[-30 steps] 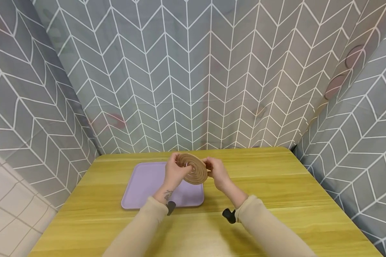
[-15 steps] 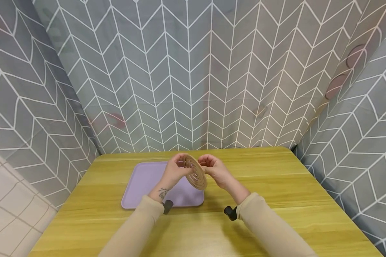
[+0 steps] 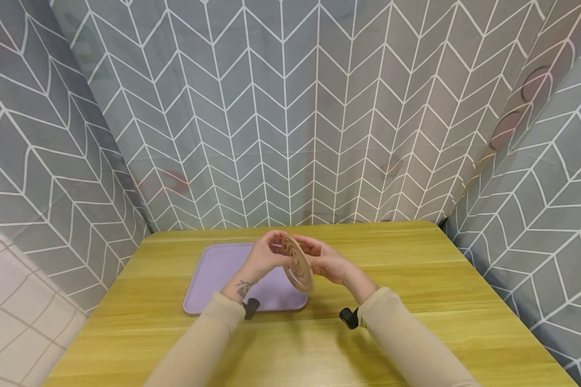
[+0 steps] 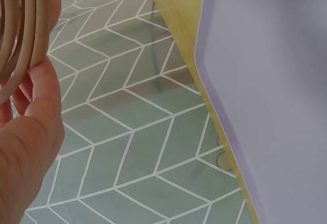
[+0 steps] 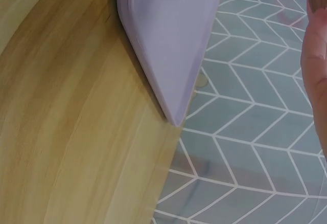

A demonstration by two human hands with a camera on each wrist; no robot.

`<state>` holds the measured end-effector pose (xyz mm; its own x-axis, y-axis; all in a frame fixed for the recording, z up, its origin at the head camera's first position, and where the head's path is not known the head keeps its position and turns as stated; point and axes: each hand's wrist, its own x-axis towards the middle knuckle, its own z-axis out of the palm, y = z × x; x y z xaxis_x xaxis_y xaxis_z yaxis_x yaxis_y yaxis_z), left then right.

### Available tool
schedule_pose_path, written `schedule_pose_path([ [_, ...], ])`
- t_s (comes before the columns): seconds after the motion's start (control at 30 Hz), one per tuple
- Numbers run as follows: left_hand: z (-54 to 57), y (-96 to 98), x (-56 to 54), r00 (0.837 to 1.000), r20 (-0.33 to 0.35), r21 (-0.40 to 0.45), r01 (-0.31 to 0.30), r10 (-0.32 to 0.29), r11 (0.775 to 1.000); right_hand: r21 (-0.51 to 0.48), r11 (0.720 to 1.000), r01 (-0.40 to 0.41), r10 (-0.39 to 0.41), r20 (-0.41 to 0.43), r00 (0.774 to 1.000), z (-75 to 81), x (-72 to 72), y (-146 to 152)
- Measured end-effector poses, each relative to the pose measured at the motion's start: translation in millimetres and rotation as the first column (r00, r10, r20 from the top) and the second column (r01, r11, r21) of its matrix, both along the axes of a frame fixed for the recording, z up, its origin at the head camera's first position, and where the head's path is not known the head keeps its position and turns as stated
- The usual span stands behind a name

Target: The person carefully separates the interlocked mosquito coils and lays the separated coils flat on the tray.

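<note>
A tan-brown spiral mosquito coil (image 3: 304, 278) is held up over the right part of a lilac tray (image 3: 213, 279), tilted so its face turns to the left. My left hand (image 3: 261, 259) grips it from the left, thumb on the face near the middle and fingers behind the upper edge. From the other side my right hand (image 3: 333, 265) pinches it between thumb and fingers. Curved rings of the coil (image 4: 40, 22) show at the upper left of the left wrist view. In the right wrist view only a sliver of the right hand (image 5: 318, 75) appears at the edge.
The tray lies flat on a yellow wood-grain table (image 3: 392, 279), left of centre. Grey curtains (image 3: 295, 107) with white zigzag lines hang behind the table and at both sides. A black wrist camera (image 3: 349, 318) sits at the right cuff, another (image 3: 252, 308) at the left.
The coil has turned from facing me to nearly edge-on and moved slightly right and down. My right hand shifted its fingers, loosened from the edge, then came back onto the coil.
</note>
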<state>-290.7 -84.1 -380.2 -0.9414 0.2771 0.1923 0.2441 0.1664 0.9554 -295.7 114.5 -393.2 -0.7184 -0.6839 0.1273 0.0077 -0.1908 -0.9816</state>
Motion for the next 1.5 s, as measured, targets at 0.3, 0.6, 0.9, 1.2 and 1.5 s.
schedule_pose_path([
  [0.3, 1.8, 1.2, 1.8, 0.999, 0.014, -0.027, 0.044, -0.043, 0.999, 0.009, 1.000, -0.003, 0.003, -0.014, 1.000, -1.6, -2.6, 0],
  [0.6, 9.0, 2.1, 9.6, 0.997, -0.014, -0.003, 0.078, -0.078, 0.997, 0.067, 0.996, 0.065, -0.062, -0.050, 0.997, -4.0, -6.5, 3],
  [0.9, 15.3, -1.9, 15.2, 0.992, -0.007, -0.014, 0.126, -0.126, 0.992, 0.107, 0.986, 0.129, -0.112, -0.146, 0.983, -5.1, -10.2, 6],
  [1.2, 2.3, -7.0, 1.7, 0.988, 0.009, -0.044, 0.153, -0.153, 0.987, 0.058, 0.993, 0.104, -0.093, -0.165, 0.982, -10.4, -15.8, 18],
  [1.5, 4.0, -13.2, -0.2, 0.978, 0.071, 0.002, 0.197, -0.197, 0.980, 0.062, 0.987, 0.146, -0.140, -0.094, 0.986, -7.3, -13.7, 26],
])
